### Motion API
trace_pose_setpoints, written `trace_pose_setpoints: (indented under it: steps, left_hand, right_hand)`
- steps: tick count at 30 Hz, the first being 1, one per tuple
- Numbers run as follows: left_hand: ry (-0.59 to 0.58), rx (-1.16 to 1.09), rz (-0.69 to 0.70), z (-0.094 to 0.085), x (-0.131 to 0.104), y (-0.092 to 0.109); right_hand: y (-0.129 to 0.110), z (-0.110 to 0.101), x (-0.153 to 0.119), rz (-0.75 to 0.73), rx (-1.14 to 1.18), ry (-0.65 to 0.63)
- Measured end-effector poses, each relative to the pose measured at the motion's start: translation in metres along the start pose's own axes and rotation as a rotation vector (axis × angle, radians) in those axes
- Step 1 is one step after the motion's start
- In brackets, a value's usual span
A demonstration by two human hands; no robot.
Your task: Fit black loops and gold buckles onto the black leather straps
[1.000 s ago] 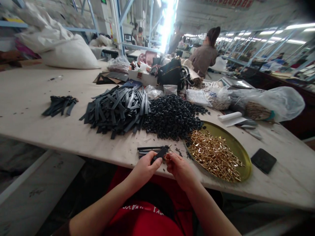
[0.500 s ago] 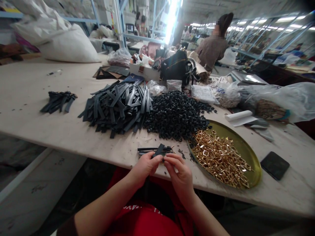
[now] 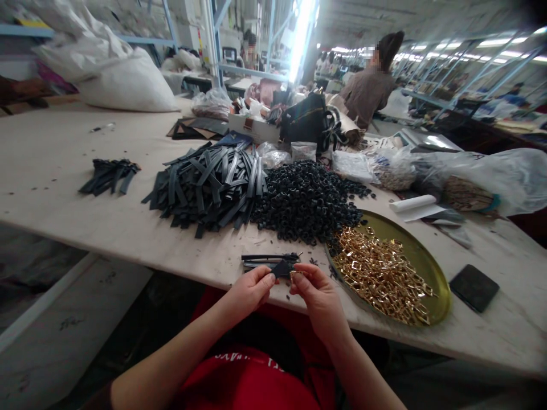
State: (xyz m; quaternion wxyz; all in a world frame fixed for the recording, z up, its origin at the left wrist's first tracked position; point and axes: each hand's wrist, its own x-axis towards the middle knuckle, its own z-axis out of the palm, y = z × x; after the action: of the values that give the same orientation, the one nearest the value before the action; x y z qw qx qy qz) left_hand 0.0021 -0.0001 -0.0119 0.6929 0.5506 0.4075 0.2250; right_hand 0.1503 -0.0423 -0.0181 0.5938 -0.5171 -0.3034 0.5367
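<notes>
At the table's near edge, my left hand (image 3: 256, 286) pinches a short dark strap (image 3: 281, 269). My right hand (image 3: 315, 285) closes on a small gold buckle (image 3: 293, 275) at the strap's right end; whether the strap passes through it I cannot tell. Just beyond my fingers lie several black straps (image 3: 260, 258) side by side. Past them rise a big heap of dark straps (image 3: 205, 185) and a mound of small black loops (image 3: 305, 199). To the right, a round gold-coloured tray (image 3: 442, 299) holds a pile of gold buckles (image 3: 380, 273).
A smaller bunch of straps (image 3: 111, 175) lies on the left. A dark flat phone-like object (image 3: 474, 287) is right of the tray. Farther back are a black bag (image 3: 303, 119), plastic bags (image 3: 513, 176) and a white sack (image 3: 128, 82). Another person (image 3: 370, 85) stands behind the table.
My hands have drawn slightly apart, the right one shifting a little to the right. The gold buckle at the strap's end now shows more clearly. The whole view has shifted slightly.
</notes>
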Motion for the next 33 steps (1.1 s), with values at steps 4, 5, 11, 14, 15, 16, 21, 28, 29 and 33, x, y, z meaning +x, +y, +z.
trace_pose_setpoints:
  steps: [4, 5, 11, 14, 15, 16, 21, 28, 29, 33]
  left_hand:
    - [0.034, 0.372, 0.155, 0.001, -0.019, 0.005]
    - [0.033, 0.443, 0.187, 0.001, -0.023, 0.007]
    - [-0.038, 0.550, 0.196, 0.010, -0.033, 0.011]
    - [-0.068, 0.437, 0.140, 0.013, -0.034, 0.008]
    - [-0.066, 0.407, 0.127, 0.013, -0.034, 0.006]
    - [-0.063, 0.385, 0.117, 0.013, -0.034, 0.004]
    - [-0.095, 0.242, 0.018, 0.011, -0.027, -0.004]
    - [-0.157, 0.165, -0.121, 0.007, -0.009, -0.003]
    - [-0.160, 0.171, -0.120, 0.006, -0.007, -0.002]
    - [-0.118, 0.249, -0.074, 0.004, 0.000, -0.002]
  right_hand:
    - [-0.002, 0.005, -0.004, 0.266, 0.363, 0.091]
    - [0.000, 0.006, -0.007, 0.315, 0.404, 0.082]
    - [0.016, 0.012, -0.032, 0.238, 0.245, -0.001]
    - [0.019, 0.010, -0.038, -0.049, -0.094, 0.028]
    - [0.018, 0.009, -0.038, -0.115, -0.186, 0.035]
    - [0.017, 0.008, -0.037, -0.145, -0.247, 0.033]
    - [0.011, 0.004, -0.027, 0.021, -0.192, -0.016]
    - [0.011, -0.001, -0.015, -0.198, -0.523, 0.039]
    - [0.010, -0.002, -0.012, -0.192, -0.535, 0.039]
    - [0.008, -0.004, 0.000, 0.048, -0.375, -0.050]
